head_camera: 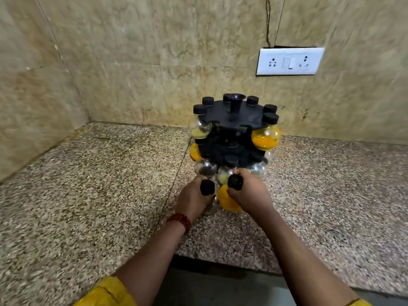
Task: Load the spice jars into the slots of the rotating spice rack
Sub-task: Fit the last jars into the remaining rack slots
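Note:
A black two-tier rotating spice rack (pixel 234 117) stands on the speckled granite counter (pixel 88 195) near the back wall. Round clear jars with black caps hang around both tiers; one on the upper right holds orange powder (pixel 265 138), one on the upper left pale powder (pixel 199 130). In front of the rack's lower tier, my left hand (pixel 192 200) grips a clear jar with a black cap (pixel 207 187). My right hand (pixel 249 193) grips a jar of yellow-orange powder (pixel 227 199) with a black cap (pixel 235 182). Both held jars sit close together, just above the counter.
A tiled wall rises behind the rack, with a white socket plate (pixel 289 61) at the upper right. The counter's left side meets a side wall in the corner. The counter's front edge (pixel 220 259) runs below my forearms.

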